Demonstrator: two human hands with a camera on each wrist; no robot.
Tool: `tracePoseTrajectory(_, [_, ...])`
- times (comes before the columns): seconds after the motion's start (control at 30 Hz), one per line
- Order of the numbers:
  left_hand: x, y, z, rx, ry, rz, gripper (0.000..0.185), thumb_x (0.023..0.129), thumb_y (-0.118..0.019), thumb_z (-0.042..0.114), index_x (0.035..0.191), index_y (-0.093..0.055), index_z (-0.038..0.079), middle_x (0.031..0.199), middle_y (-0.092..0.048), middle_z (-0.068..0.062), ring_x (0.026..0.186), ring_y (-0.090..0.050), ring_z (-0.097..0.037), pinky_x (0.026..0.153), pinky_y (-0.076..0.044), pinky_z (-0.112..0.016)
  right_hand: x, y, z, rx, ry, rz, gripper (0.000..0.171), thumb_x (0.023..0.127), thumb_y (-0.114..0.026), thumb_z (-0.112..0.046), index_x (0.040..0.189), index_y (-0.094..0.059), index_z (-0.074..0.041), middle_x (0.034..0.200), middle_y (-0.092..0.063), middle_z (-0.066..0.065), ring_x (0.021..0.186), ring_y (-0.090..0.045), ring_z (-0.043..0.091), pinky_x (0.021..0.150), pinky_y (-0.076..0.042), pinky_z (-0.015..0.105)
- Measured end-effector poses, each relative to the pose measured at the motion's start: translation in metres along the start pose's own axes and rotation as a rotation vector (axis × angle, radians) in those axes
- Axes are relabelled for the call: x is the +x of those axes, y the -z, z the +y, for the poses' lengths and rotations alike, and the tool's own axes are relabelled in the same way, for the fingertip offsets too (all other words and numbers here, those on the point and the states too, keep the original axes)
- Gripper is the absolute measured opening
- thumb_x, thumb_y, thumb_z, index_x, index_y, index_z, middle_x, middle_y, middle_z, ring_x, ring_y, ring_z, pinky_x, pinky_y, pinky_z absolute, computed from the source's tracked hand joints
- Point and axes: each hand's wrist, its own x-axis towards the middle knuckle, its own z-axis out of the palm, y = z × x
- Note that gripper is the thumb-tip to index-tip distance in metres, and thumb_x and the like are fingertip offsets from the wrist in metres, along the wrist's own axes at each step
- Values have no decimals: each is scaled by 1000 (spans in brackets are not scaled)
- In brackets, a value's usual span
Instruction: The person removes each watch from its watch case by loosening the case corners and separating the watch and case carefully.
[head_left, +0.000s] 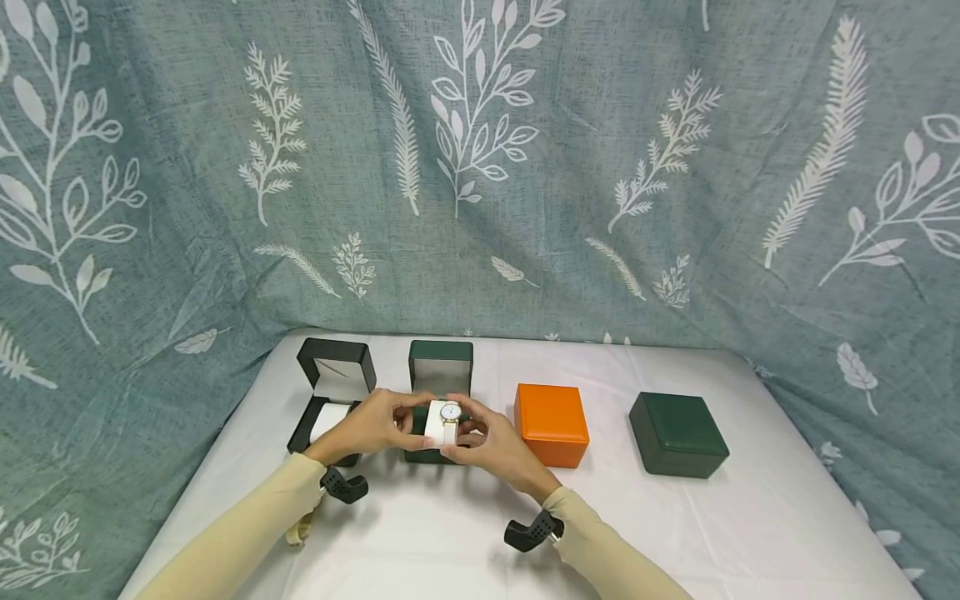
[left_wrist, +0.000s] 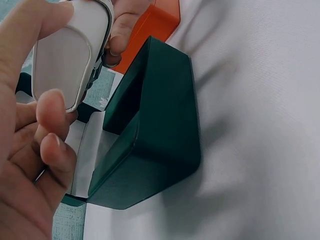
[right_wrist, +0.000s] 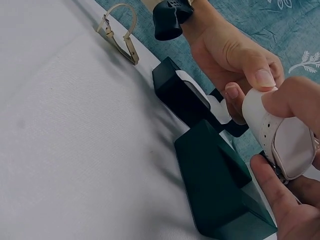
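Leftmost, black box (head_left: 333, 400), lid raised, white cushion still seated inside; beige strap (right_wrist: 119, 32) lying loose on the white tablecloth (head_left: 675, 533) near the left wrist. Next, left hand (head_left: 369, 427), fingers curled around the left end of the white cushion (head_left: 437, 423), thumb over the top. Centre, white-strapped watch (head_left: 450, 419) wrapped around that cushion, dial facing up, held just above the open dark green box (head_left: 439, 392), whose lid stands upright behind. Then right hand (head_left: 491, 446), pinching the cushion's right end between thumb and fingers, so both hands gripping the same piece. Probably light and soft: padded cushion likely to yield under pressure, strap supple, dial glass and case the fragile parts. Best held by the cushion's bare ends, as seen in both wrist views, never by the dial or the buckle; smooth covering possibly slippery, hence a grip from two sides. Directly below, the green box's cavity and upright lid as the nearest obstacles, the lid close behind the knuckles. Further right, closed orange box (head_left: 551, 423) just beside the right hand, near enough to be knocked by the wrist. Rightmost, second closed green box (head_left: 677, 433), well apart. Behind all, leaf-patterned curtain (head_left: 600, 167).
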Motion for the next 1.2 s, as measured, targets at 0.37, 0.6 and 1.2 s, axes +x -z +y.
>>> tracePoseTrajectory(0.37, [-1, 3, 1, -18, 10, -41, 71, 88, -84, 34, 151, -55, 17, 67, -62, 3, 60, -53, -11, 58, -43, -25, 0, 1, 0, 4, 16, -32, 81, 90, -82, -13, 159, -41, -17, 136, -57, 6, 113, -60, 27, 91, -55, 34])
tracePoseTrajectory(0.6, [-4, 7, -3, -34, -6, -62, 74, 88, -84, 32, 152, -52, 13, 68, -62, 1, 62, -54, -13, 62, -44, -27, -1, 4, 4, 60, 11, -24, 73, 88, -84, -11, 152, -51, -25, 142, -57, 3, 114, -59, 28, 95, -53, 33])
tracePoseTrajectory(1.2, [-6, 12, -7, -34, 51, 9, 77, 85, -87, 35, 150, -54, 9, 69, -60, 0, 59, -49, -10, 57, -44, -26, -11, 7, 3, 163, -27, 25, 85, 83, -88, -11, 156, -46, -23, 136, -53, 15, 110, -60, 30, 90, -55, 34])
